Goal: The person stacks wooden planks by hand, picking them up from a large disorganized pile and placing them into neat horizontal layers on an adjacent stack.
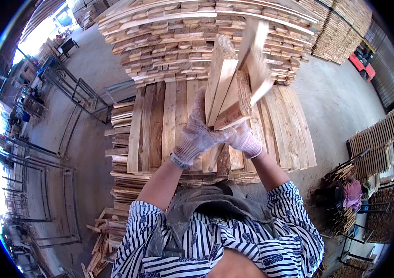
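Several short wooden boards [222, 90] are raised in a loose bunch above the stack in front of me, their far ends fanned apart. My left hand [197, 132], in a knitted work glove, grips the bunch from its left side near the lower end. From the right, my right hand [244, 139], gloved too, closes round the same end; its fingers are partly hidden by the wood. The rightmost board [258, 69] is blurred by motion. Beneath both hands, a layer of boards [169, 120] lies side by side on top of the waist-high stack.
Behind it rises a taller pile of layered boards [169, 51]. Offcuts [102, 241] lean in a heap at the lower left. Metal frames [74, 92] stand on the left. At the right are a red vehicle [363, 65], more stacked wood [377, 139] and a pink cloth [352, 193].
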